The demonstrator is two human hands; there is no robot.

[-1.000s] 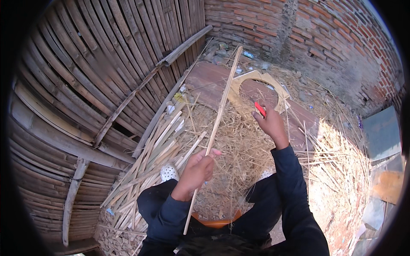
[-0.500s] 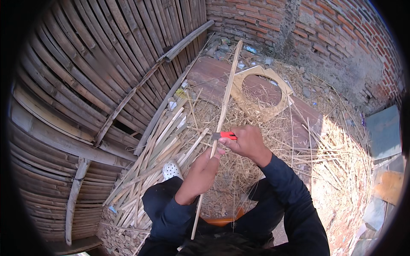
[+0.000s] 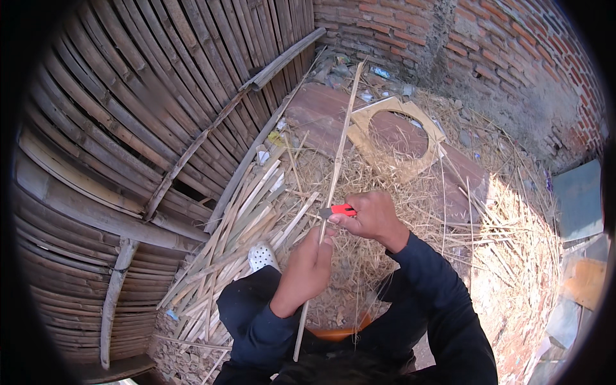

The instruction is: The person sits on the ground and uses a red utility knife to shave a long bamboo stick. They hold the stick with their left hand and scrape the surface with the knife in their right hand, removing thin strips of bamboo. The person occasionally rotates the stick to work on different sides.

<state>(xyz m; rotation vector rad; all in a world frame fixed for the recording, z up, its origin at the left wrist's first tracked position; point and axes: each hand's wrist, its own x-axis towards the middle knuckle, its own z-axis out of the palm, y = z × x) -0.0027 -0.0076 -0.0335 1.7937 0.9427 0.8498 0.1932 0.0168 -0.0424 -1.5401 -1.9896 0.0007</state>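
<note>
A long, thin bamboo strip [image 3: 340, 151] slants from between my knees up toward the brick wall. My left hand [image 3: 308, 266] is closed around its lower part, the thumb near the top of the grip. Just above it, my right hand [image 3: 372, 218] grips a red-handled utility knife [image 3: 341, 210]. The knife's grey blade end lies across the strip, touching or nearly touching it. How the blade edge meets the bamboo is too small to tell.
Split bamboo strips [image 3: 234, 240] are heaped at my left beside a white clog [image 3: 262, 256]. Shavings [image 3: 391, 176] cover the ground around a board with a round hole [image 3: 362, 122]. A bamboo wall [image 3: 128, 96] stands left, a brick wall [image 3: 410, 32] ahead.
The bamboo strip now appears turned narrower toward me. Both hands sit slightly lower in the picture, the knife still at the strip just above my left hand.
</note>
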